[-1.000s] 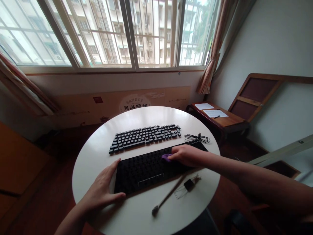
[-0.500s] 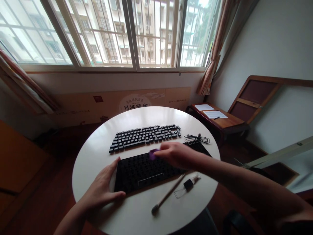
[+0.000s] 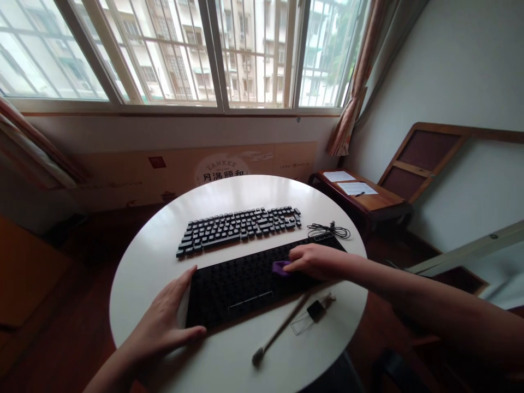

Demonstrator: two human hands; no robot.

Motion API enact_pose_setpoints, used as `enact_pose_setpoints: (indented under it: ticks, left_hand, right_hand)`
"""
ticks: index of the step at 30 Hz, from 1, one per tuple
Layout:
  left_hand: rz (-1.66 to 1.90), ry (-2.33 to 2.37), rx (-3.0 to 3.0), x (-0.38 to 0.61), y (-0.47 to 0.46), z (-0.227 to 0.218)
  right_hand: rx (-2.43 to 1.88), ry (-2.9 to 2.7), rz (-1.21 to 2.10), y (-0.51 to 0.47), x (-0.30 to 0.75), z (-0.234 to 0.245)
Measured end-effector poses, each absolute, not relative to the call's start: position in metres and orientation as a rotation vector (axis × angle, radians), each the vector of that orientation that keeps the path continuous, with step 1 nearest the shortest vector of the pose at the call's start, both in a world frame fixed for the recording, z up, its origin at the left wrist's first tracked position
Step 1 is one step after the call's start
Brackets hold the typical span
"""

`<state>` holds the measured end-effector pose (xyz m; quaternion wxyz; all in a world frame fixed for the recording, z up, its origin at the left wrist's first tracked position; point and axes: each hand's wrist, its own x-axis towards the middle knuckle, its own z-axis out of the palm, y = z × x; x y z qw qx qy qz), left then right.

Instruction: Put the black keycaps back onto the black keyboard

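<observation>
A black keyboard base (image 3: pixel 245 278) with its keycaps off lies slantwise on the round white table. My left hand (image 3: pixel 164 311) grips its left end, the thumb along the near edge and the fingers at the far corner. My right hand (image 3: pixel 309 261) pinches a purple cloth (image 3: pixel 281 268) and presses it on the right half of the base. Behind the base, loose black keycaps (image 3: pixel 239 229) are laid out in keyboard order. A thin brush (image 3: pixel 282 326) with grey bristles and a black wire keycap puller (image 3: pixel 315 310) rest in front of the base.
A coiled black cable (image 3: pixel 329 230) lies at the back right of the round table (image 3: pixel 139 273). Beyond it stands a wooden chair (image 3: pixel 380 203) with papers (image 3: pixel 357 188) and a pen on its seat. A window with bars is ahead.
My right hand has moved the purple cloth rightward and slightly nearer across the keyboard base. My left hand keeps its grip on the left end. The view has shifted slightly.
</observation>
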<state>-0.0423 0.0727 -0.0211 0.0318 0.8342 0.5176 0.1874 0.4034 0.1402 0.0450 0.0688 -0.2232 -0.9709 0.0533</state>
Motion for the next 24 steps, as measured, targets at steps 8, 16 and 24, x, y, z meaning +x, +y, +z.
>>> enact_pose_setpoints:
  ticks: [8, 16, 24]
  left_hand:
    - [0.66, 1.577, 2.575, -0.048, 0.077, -0.03]
    - [0.522, 1.591, 2.44, -0.037, 0.068, -0.009]
    - [0.549, 1.58, 2.412, -0.034, 0.065, -0.012]
  right_hand:
    - [-1.466, -2.623, 0.159, 0.135, 0.586, 0.047]
    - [-0.621, -2.764, 0.03, 0.12, 0.333, 0.083]
    - [-0.29, -3.082, 0.077, 0.099, 0.195, 0.059]
